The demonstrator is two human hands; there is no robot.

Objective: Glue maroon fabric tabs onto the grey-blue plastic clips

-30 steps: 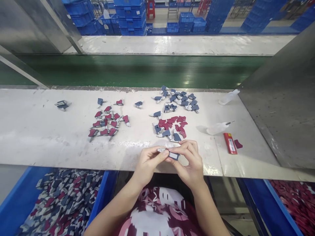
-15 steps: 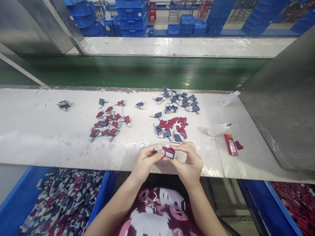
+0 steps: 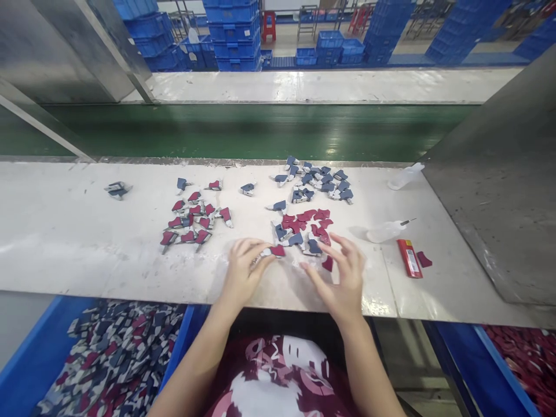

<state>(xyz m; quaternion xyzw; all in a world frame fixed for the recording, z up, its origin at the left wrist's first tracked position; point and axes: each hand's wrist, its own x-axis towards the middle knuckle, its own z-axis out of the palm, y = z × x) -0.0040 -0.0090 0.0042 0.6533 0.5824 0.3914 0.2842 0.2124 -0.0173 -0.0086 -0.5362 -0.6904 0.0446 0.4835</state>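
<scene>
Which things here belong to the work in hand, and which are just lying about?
Likely part of it:
- red-faced part, in the left hand
- loose red pieces, near the open right hand
- blue-faced parts

Perhaps just lying about:
- red packet
- blue crates, behind
- red stool, behind

Can't tell: two white bottles, untouched

The head camera is looking forward and down from above the wearer's shirt, by the near edge of the tabletop. It is taking in the tabletop from fairly close, and is facing over the far edge toward the green belt and, well beyond, stacked blue crates.
</scene>
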